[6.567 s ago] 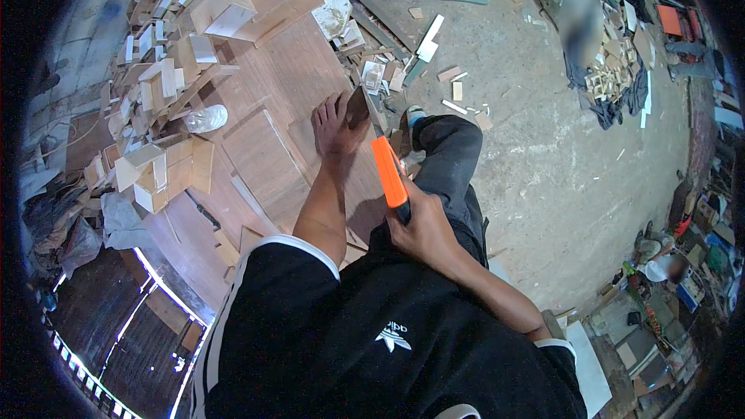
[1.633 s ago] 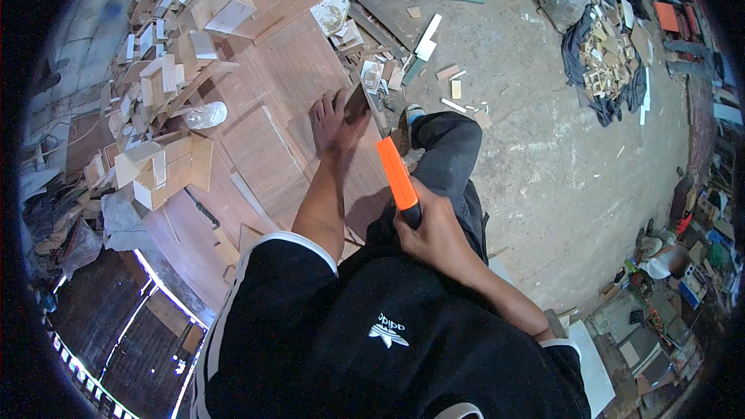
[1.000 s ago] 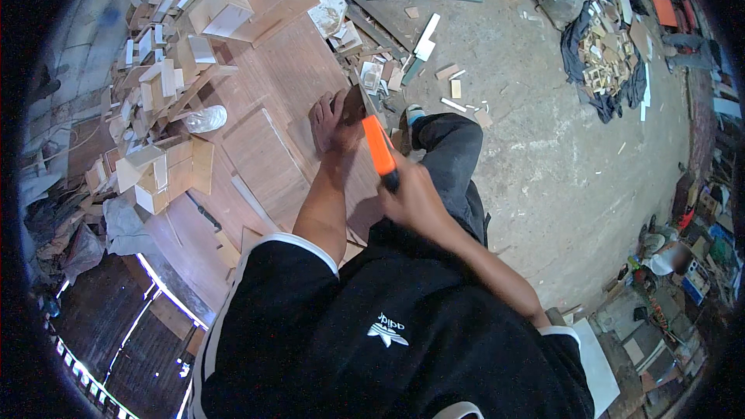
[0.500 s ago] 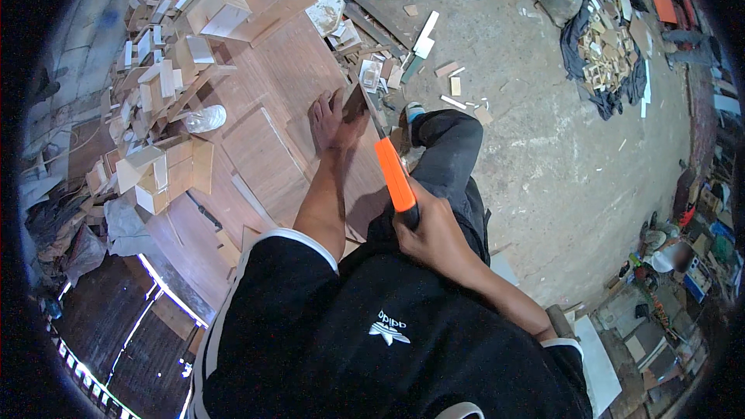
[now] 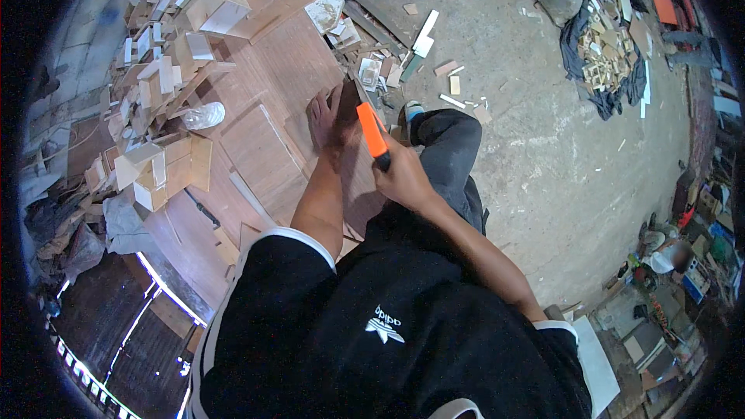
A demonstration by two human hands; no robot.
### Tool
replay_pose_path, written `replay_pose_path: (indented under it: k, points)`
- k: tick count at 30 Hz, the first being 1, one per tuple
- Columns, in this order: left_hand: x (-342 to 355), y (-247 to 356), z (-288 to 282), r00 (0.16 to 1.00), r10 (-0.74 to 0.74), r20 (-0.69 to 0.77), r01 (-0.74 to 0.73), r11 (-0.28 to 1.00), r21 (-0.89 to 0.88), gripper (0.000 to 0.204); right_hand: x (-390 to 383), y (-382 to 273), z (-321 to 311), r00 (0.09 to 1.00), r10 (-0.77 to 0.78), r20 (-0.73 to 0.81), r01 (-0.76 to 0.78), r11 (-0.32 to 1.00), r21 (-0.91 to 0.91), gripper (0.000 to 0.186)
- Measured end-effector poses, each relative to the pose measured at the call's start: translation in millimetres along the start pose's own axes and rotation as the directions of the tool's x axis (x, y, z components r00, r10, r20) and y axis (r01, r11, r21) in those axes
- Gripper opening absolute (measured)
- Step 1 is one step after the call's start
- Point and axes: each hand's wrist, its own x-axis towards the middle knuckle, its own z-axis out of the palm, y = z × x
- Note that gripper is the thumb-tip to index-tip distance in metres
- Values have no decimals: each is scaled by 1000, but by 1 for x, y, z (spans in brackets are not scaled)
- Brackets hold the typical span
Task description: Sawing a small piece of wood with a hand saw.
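Note:
A handsaw [image 5: 371,130] with an orange and black handle is in my right hand [image 5: 405,177], whose fingers are wrapped round the grip. Its narrow blade points away from me, along the right edge of the wooden worktop [image 5: 291,50]. My left hand [image 5: 324,122] lies on the wood just left of the blade, fingers stretched out and apart. Shadow darkens the surface between hand and saw, so the exact piece under the blade is hard to make out.
Several small wooden box parts [image 5: 174,171] crowd the worktop's left side, near a clear plastic bottle [image 5: 204,116]. Offcuts [image 5: 455,86] litter the concrete floor [image 5: 566,186] beyond my knee. A heap of wood scraps [image 5: 609,54] lies on dark sheeting at far right.
My right hand and the saw have moved forward and slightly left, carrying the handle closer to my left hand. My left hand stays in nearly the same place.

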Motion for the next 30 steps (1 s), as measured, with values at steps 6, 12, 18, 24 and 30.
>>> replay_pose_path:
  k: [6, 12, 18, 24, 30]
  points:
    - [-6, -13, -7, 999, -34, 1, 34, 999, 22, 78, -54, -56, -24, 1000, -23, -5, 23, 996, 92, 55]
    - [1, -8, 14, 998, 36, -42, -33, 997, 76, 78, 0, 6, 3, 998, -45, -53, 46, 999, 13, 49]
    - [-5, -10, -13, 999, -6, -31, 7, 1000, 28, 76, -62, -52, -26, 999, -36, -41, 41, 990, 134, 50]
    - [-2, -13, 9, 997, 52, -57, -52, 999, -3, 79, 5, -11, -1, 998, 62, 23, -62, 998, 0, 51]
    - [-5, -16, -9, 999, -27, -39, 29, 998, 51, 83, -53, -46, -14, 996, -49, -70, 60, 986, 157, 36]
